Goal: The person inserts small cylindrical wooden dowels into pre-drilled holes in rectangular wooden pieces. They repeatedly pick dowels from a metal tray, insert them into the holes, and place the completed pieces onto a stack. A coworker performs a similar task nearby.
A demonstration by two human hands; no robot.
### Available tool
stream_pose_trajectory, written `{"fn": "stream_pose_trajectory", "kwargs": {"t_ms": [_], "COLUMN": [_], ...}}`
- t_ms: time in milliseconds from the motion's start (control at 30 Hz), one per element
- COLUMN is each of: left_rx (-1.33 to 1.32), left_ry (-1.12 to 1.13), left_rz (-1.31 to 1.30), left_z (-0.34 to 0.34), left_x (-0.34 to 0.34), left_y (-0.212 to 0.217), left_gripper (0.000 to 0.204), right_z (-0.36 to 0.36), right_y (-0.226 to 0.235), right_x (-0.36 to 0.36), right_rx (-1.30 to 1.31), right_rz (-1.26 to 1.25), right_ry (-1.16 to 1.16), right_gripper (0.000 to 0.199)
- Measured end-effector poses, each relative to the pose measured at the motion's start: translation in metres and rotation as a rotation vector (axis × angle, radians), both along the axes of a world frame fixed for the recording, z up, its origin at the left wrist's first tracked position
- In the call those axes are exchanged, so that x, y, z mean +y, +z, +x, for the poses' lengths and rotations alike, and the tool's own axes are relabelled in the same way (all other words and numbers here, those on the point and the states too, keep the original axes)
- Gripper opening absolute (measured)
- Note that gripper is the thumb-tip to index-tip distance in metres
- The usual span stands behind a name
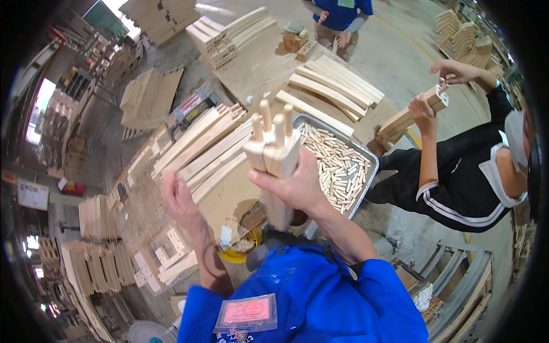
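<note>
My right hand [303,186] is closed around a pair of pale wooden bars [274,157], held upright side by side. Several wooden dowels [278,128] stick up out of their top ends. The lower part of the bars is blurred and partly behind my hand. My left hand [183,197] is to the left with nothing visible in it, fingers loosely apart and a little smeared. It is nearest to the long wooden slats [211,163] lying on the bench. Just right of my right hand, a metal tray [373,166] is full of loose dowels [337,166].
Curved slats [331,86] and stacked wood [231,37] lie at the far side of the bench [260,74]. At the right, a co-worker [469,154] handles a wooden piece [409,117]; another person [343,17] stands beyond. A yellow bucket [231,255] is close to my body.
</note>
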State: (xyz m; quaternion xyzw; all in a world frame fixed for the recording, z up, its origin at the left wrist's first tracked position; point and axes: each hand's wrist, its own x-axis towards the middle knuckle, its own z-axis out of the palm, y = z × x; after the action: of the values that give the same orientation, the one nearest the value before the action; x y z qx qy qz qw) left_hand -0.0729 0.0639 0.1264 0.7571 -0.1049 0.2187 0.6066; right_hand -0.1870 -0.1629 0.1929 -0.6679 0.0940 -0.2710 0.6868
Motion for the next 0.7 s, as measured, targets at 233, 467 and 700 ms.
{"fn": "stream_pose_trajectory", "kwargs": {"t_ms": [233,467,700], "left_rx": [0.235,-0.256,-0.033], "left_ry": [-0.447,-0.063,-0.279], "left_rz": [0.053,-0.398,0.043], "left_z": [-0.120,-0.103,-0.101], "left_x": [0.056,-0.022,-0.016], "left_y": [-0.163,0.016,-0.035], "left_gripper": [0.101,0.083,0.061], "right_z": [0.052,0.014,-0.024], "right_y": [-0.037,-0.124,-0.149], "right_x": [0.039,0.131,0.111], "right_rx": [-0.173,0.103,0.302], "right_rz": [1.207,1.923,1.646], "right_ry": [0.189,0.400,0.587], "right_gripper": [0.027,0.048,0.105]}}
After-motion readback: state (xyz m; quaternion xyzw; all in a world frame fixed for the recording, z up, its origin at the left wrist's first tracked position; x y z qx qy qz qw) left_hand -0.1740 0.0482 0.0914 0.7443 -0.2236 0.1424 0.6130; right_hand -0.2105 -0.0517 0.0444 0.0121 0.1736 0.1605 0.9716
